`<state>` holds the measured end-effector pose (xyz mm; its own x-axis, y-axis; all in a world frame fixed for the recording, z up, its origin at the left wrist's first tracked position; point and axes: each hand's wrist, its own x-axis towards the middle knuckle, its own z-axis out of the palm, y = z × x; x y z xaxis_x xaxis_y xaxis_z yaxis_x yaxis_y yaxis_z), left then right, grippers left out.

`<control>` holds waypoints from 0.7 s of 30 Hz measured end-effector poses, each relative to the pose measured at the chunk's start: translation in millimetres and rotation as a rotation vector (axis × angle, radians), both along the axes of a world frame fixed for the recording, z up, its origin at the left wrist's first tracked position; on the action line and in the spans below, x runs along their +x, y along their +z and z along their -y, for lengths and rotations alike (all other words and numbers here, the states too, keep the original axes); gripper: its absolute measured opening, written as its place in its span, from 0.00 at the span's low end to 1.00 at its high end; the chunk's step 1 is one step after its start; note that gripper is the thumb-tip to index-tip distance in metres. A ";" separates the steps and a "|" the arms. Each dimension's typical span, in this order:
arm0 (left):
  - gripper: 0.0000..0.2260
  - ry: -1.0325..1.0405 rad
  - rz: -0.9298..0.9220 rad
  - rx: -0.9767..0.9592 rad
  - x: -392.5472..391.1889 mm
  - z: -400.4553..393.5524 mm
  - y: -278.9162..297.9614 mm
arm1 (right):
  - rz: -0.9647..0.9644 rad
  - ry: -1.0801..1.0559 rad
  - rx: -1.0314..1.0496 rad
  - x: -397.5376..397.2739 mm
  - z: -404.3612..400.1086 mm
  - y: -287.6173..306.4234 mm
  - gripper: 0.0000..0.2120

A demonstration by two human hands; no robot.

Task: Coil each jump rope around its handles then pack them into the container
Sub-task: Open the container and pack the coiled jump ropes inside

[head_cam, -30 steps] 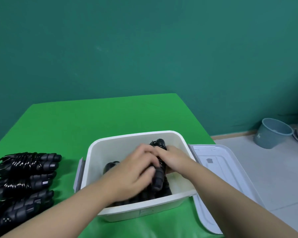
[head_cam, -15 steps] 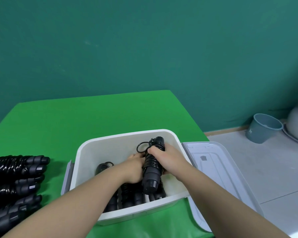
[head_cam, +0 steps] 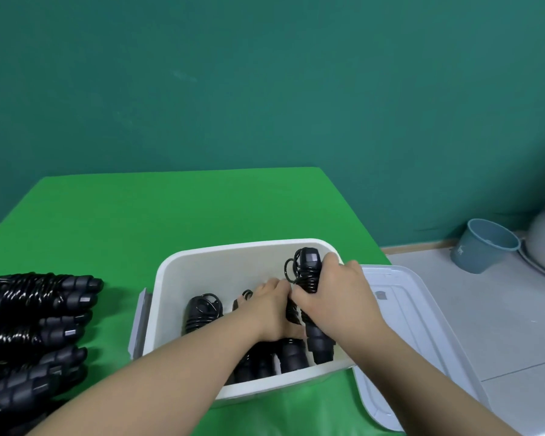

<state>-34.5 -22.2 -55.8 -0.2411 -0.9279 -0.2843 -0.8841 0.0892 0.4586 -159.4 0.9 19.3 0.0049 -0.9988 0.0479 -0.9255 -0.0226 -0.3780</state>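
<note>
Inside the white container [head_cam: 202,265], the right hand [head_cam: 337,297] grasps a coiled jump rope [head_cam: 310,278] while the left hand [head_cam: 272,306], just beside it, presses packed ropes aside with fairly straight fingers, apparently clearing a slot.

Both forearms are reaching forward and converging inside the container [head_cam: 202,272]. Right hand [head_cam: 337,302] is gripping a coiled jump rope [head_cam: 309,278], fingers curled round it. Left hand [head_cam: 271,309] is lying just beside it, palm down; its fingertips are hidden.
</note>
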 end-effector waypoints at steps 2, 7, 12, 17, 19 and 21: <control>0.27 0.016 0.021 0.019 -1.5 -1.1 2.3 | -0.251 0.070 -0.028 2.2 0.0 -4.9 0.19; 0.39 0.076 0.049 0.074 3.9 1.2 6.2 | -0.505 0.078 -0.037 5.9 7.2 -20.7 0.24; 0.44 0.061 0.030 0.074 7.2 -1.0 8.5 | -0.655 0.206 0.034 12.4 18.1 -25.1 0.19; 0.44 0.033 0.060 0.057 7.8 -1.9 8.6 | -0.803 0.328 0.088 5.8 17.8 -29.2 0.27; 0.44 0.026 0.075 0.047 8.3 -2.1 9.1 | -0.759 0.380 0.086 1.6 16.1 -29.2 0.40; 0.43 0.029 0.069 0.040 9.1 -2.7 8.9 | -0.762 0.438 0.113 -1.5 16.7 -25.2 0.48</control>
